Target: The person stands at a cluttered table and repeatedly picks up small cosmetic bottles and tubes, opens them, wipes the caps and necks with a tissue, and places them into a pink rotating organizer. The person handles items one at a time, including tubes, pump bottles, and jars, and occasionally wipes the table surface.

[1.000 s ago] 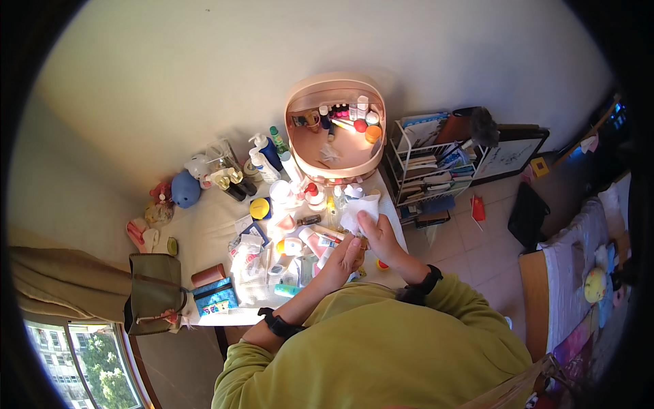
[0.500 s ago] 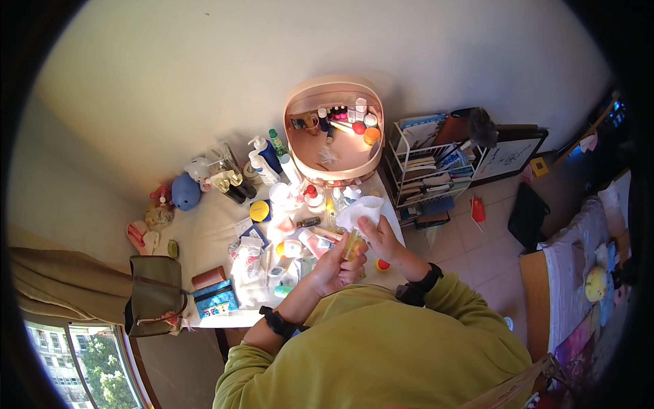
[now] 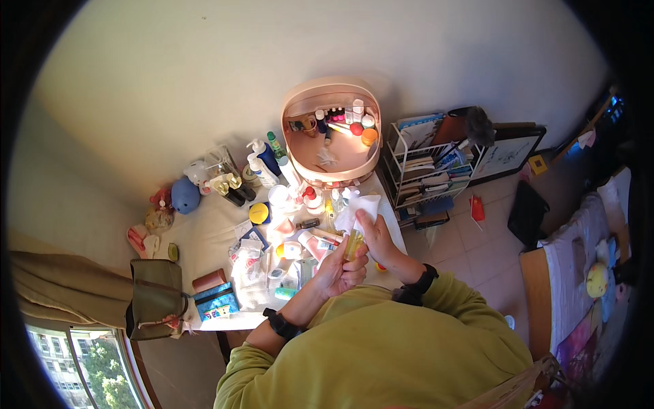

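Observation:
In my left hand (image 3: 337, 271) is a small clear bottle (image 3: 353, 247) of yellow liquid, its fingers wrapped round the lower part. My right hand (image 3: 380, 239) pinches a white tissue (image 3: 357, 211) against the top of that bottle. Both hands meet in front of my body, above the near right edge of the cluttered table. Past the tissue stands a bottle with a red top (image 3: 311, 198). A pink-and-white tube (image 3: 316, 243) lies to the left of the hands.
A pink open case (image 3: 298, 155) with small bottles and jars stands at the back of the table (image 3: 204, 255). Pump bottles (image 3: 262, 170) and a yellow-lidded jar (image 3: 259, 213) are to its left. A white wire rack (image 3: 400, 178) of books stands on the right.
The tissue has shifted and spread slightly as my right hand moves a little down against the bottle. My left hand keeps its hold.

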A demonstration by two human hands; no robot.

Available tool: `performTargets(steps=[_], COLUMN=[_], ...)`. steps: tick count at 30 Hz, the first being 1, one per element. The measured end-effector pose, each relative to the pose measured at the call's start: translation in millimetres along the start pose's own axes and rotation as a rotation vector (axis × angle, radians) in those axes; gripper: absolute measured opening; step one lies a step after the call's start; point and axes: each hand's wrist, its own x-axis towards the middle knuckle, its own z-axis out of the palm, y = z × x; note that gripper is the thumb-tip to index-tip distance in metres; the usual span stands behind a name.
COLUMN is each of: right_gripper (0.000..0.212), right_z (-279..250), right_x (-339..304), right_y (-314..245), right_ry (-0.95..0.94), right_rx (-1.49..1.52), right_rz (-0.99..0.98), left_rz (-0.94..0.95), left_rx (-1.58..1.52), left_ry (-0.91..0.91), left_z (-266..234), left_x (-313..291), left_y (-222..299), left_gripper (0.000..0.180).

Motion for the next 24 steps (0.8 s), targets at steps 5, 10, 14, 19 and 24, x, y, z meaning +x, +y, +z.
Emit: performTargets(steps=[5, 10, 14, 19, 24], right_gripper=[0.034, 0.025, 0.022, 0.024, 0.031], right_z=[1.2, -5.0, -2.4, 4.8, -0.1], right_x=[4.6, 2.1, 1.8, 5.1, 5.7], right_y=[9.6, -5.4, -16.2, -11.8, -10.0], right_ry=[0.183, -0.199, -0.09, 0.049, 0.025], right_rx=[0.126, 0.043, -0.042, 0.016, 0.043], right_rz=[0.22, -0.087, 0.19, 0.004, 0.037], left_rz=[-0.012, -0.041, 0.151, 0.409, 0.341], left_rx=[-0.09, -0.116, 0.402, 1.003, 0.822], left_ry=[-0.062, -0.138, 0.313, 0.356, 0.212], left_z=[-5.9, -8.2, -2.7, -1.6, -8.7], left_x=[0.0, -3.3, -0.3, 3.5, 1.7], left_y=[-0.2, 3.2, -0.5, -3.8, 3.9], left_gripper=[0.045, 0.047, 0.046, 0.046, 0.042])
